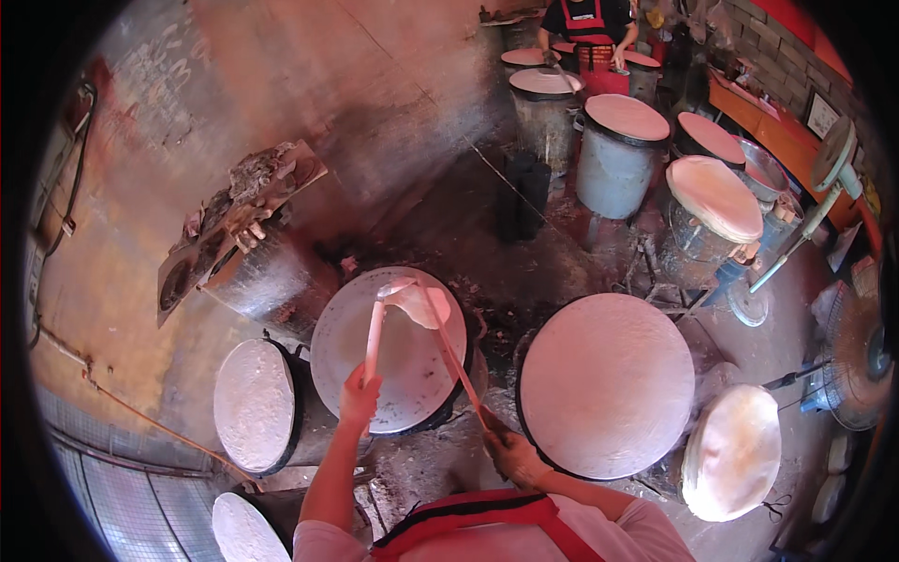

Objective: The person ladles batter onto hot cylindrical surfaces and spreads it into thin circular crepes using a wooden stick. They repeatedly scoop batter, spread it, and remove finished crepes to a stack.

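My left hand (361, 399) grips the pale handle of a ladle (375, 330), its head over a round metal griddle (351, 351). My right hand (507, 449) is closed around a long thin wooden stick (458, 365) that slants up to the same griddle. Between the tool ends, a mass of pale batter or dough (421, 307) shows above the griddle; whether it touches the surface I cannot tell. To the right, a second griddle (607, 386) is covered by a wide, thin pale sheet.
A stack of round flatbreads (734, 449) stands at the right. Pale-topped drums (254, 406) are at the left, near a cluttered board (239, 225). Farther off, a co-worker in a red apron (597, 42) stands among more drums (618, 168). Fans (857, 351) line the right side.
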Action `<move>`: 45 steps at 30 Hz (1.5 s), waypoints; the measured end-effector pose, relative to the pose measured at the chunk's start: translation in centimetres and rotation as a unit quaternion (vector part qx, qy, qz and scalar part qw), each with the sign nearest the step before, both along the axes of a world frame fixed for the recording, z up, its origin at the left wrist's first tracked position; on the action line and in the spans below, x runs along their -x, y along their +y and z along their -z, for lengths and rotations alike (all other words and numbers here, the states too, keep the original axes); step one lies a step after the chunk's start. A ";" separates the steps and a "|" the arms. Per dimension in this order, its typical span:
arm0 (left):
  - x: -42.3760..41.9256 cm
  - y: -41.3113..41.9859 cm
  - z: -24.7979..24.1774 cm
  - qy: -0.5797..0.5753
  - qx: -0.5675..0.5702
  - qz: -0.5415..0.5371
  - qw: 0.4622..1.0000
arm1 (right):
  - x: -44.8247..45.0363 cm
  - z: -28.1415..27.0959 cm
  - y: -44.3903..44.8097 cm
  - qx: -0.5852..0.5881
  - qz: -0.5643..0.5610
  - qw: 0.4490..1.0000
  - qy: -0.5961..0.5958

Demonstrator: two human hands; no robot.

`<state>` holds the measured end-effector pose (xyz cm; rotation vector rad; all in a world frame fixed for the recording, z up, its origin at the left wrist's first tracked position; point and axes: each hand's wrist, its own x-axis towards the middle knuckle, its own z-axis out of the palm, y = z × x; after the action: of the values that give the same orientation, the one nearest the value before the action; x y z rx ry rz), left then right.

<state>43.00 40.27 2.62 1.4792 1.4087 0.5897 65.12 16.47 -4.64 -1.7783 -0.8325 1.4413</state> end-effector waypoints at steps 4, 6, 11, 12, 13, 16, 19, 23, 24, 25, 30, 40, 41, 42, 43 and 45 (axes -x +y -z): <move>4.6 1.5 -0.6 -0.028 -0.032 -0.026 0.999 | 1.5 -5.9 3.7 0.040 0.005 0.999 -0.037; 6.7 2.3 0.1 -0.078 -0.081 -0.028 0.993 | 3.2 -5.6 5.7 0.013 0.065 0.998 -0.013; 8.4 1.8 -1.7 -0.231 -0.062 -0.054 0.969 | 8.3 -3.7 12.4 -0.002 0.180 0.979 0.091; 8.9 1.7 -2.3 -0.250 -0.025 -0.046 0.967 | 9.6 -3.6 13.9 -0.002 0.179 0.979 0.093; 9.6 1.7 -2.9 -0.266 0.012 -0.044 0.963 | 10.6 -3.7 15.5 -0.004 0.178 0.979 0.095; 11.6 2.1 -3.3 -0.301 0.095 -0.028 0.949 | 13.6 -1.7 19.1 -0.012 0.155 0.985 0.071; 13.3 2.4 -4.0 -0.299 0.105 -0.031 0.948 | 15.3 -2.3 19.9 -0.016 0.139 0.985 0.097; 16.6 2.2 -3.0 -0.338 -0.036 -0.086 0.936 | 16.2 -8.2 14.7 0.006 0.166 0.981 0.100; 17.5 2.3 -2.8 -0.366 -0.053 -0.103 0.923 | 16.8 -7.4 13.2 -0.001 0.225 0.970 0.088; 18.1 2.4 -2.8 -0.394 -0.071 -0.120 0.908 | 17.5 -6.2 11.4 -0.009 0.283 0.956 0.075; 20.4 2.4 -2.8 -0.438 0.036 -0.106 0.892 | 16.8 -3.5 11.4 0.075 0.210 0.975 0.019; 19.2 0.3 -1.7 -0.376 -0.003 -0.152 0.914 | 13.9 -7.4 12.9 0.086 0.082 0.992 0.031; 19.5 -0.2 -2.0 -0.365 -0.015 -0.166 0.916 | 13.8 -7.6 12.6 0.042 0.132 0.989 0.058; 19.6 -0.7 -1.9 -0.362 -0.024 -0.179 0.915 | 13.5 -7.7 12.1 0.001 0.187 0.979 0.081; 19.7 -1.0 -1.7 -0.358 -0.033 -0.193 0.913 | 12.6 -6.7 12.1 0.028 0.184 0.980 0.077; 19.1 -1.6 -1.4 -0.356 -0.043 -0.221 0.907 | 11.3 -5.8 12.7 0.055 0.128 0.989 0.051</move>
<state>23.88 38.66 4.00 0.8431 1.1187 1.3360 53.82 29.15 1.16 -1.8004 -0.4599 1.4156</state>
